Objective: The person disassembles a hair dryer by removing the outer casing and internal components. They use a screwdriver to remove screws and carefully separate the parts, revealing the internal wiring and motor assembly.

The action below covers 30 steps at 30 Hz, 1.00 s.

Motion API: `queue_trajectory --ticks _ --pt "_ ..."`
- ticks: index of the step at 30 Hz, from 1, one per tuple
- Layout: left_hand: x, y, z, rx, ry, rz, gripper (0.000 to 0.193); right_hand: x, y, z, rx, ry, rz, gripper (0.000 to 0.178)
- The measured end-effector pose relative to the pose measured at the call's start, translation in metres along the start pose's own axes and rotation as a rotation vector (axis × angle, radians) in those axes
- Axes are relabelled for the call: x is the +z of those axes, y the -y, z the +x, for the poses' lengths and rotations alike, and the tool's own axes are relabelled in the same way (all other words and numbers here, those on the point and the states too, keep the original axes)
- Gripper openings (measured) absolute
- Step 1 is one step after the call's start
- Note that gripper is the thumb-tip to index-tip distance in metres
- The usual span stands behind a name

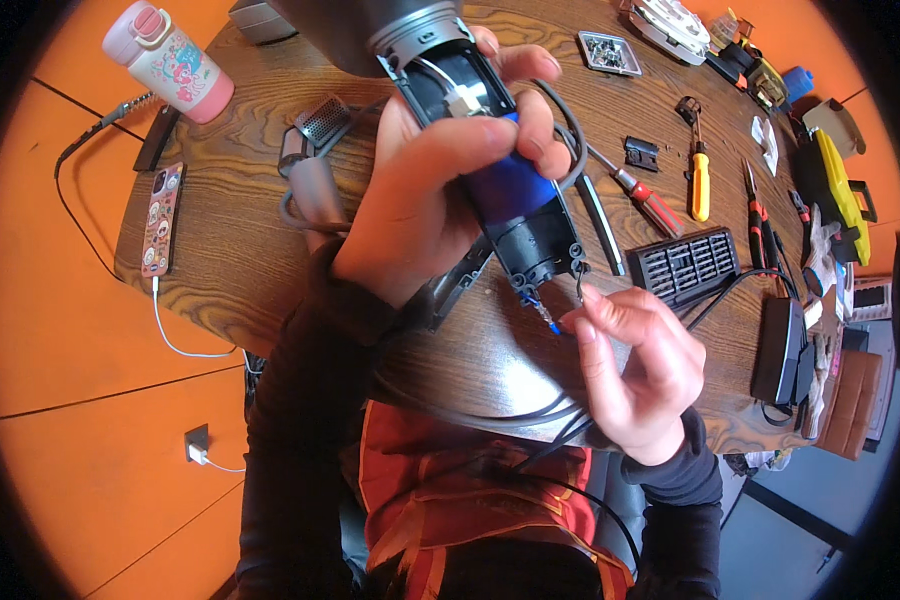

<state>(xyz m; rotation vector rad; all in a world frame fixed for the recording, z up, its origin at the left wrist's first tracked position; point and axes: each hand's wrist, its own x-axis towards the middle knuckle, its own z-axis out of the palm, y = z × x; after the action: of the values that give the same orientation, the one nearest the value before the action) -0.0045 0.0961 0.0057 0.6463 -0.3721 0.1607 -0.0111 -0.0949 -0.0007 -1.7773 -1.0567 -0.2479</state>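
Observation:
My left hand (425, 190) is wrapped round an opened handheld appliance (545, 240), tilted above the table, its round dark head at the top edge. Inside the black handle shell sit a blue part (515, 190) and a white connector (463, 101) with pale wires. At the shell's lower end, thin wires with a blue tip (553, 326) stick out. Thumb and fingertips of my right hand (642, 355) pinch a thin dark wire (581, 284) beside that end. Part of a loose black shell (460, 285) shows below my left hand.
Right of the appliance lie a red-handled screwdriver (655, 205), a yellow-handled tool (700, 185), a black bit case (685, 265) and pliers (756, 215). A phone (162, 220) on a white cable and a pink-white bottle (175, 70) are at left. Black cables (480, 415) cross the table's near edge.

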Motion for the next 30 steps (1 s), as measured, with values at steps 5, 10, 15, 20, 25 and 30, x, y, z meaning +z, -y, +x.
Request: queue_trajectory --ticks 5,10,15,20,25,30 --pt "-0.005 0.003 -0.002 -0.057 -0.043 -0.201 0.041 0.007 -0.005 0.001 -0.137 -0.05 -0.055 0.02" --pt "-0.015 0.009 0.0 -0.081 0.096 -0.46 0.033 0.002 -0.007 0.001 0.14 0.061 0.243 0.023" --pt "-0.012 0.012 -0.002 -0.07 0.024 -0.417 0.031 0.003 -0.009 -0.001 0.556 0.077 0.867 0.011" --pt "-0.005 0.012 -0.001 -0.062 -0.03 -0.33 0.038 0.007 -0.015 -0.001 0.591 0.089 0.922 0.009" --pt "-0.002 0.015 -0.001 -0.099 -0.071 -0.424 0.038 0.011 -0.024 -0.001 0.565 0.097 0.931 0.009" --pt "-0.005 0.018 0.0 -0.126 -0.072 -0.446 0.04 0.011 -0.029 0.001 0.533 0.098 0.866 0.009"
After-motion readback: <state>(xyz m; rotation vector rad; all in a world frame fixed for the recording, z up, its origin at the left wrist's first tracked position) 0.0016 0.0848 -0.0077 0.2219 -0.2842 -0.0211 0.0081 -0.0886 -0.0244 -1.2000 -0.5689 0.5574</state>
